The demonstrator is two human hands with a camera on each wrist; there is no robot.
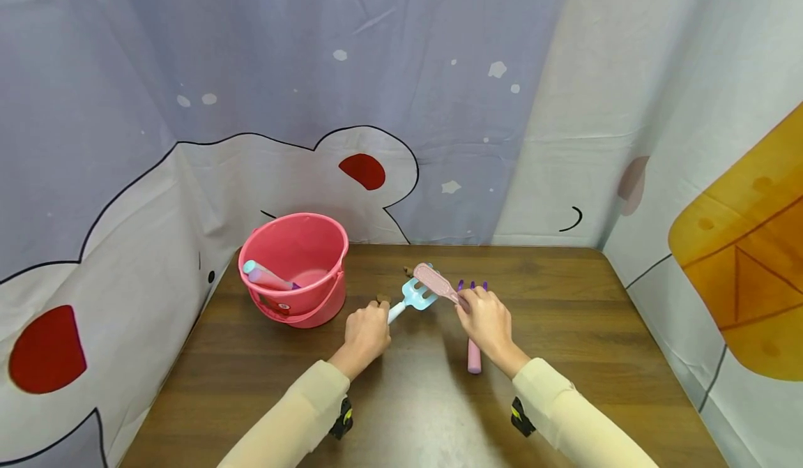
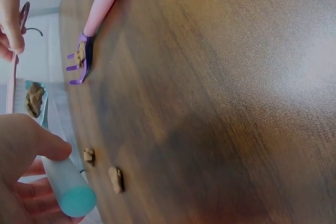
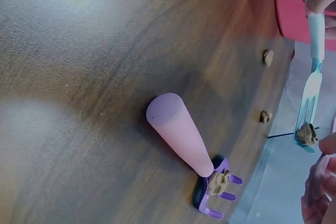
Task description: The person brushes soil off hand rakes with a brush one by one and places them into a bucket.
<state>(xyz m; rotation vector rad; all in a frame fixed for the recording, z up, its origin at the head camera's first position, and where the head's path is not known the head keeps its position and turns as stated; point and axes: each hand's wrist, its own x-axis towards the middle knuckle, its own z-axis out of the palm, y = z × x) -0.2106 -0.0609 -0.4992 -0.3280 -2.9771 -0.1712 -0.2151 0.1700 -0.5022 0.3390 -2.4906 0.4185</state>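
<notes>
My left hand (image 1: 366,334) grips the whitish handle of a light blue toy garden fork (image 1: 419,295), its tines raised off the table. A brown clay-like clump (image 2: 35,99) sits on the tines. In my right hand (image 1: 486,318) is a pink brush (image 1: 434,280), held over the fork; the left wrist view shows pale bristles facing the clump. Below the right hand, a toy rake with a pink handle (image 3: 181,140) and purple prongs lies on the table, another brown clump (image 3: 218,183) on its head. Two small brown clumps (image 2: 88,156) lie on the wood nearby.
A pink bucket (image 1: 297,241) stands at the table's back left, its handle folded down at the front. Inside it leans a pink-handled tool (image 1: 270,277) with a blue end. Printed curtains (image 1: 439,105) hang behind and beside the wooden table (image 1: 577,328).
</notes>
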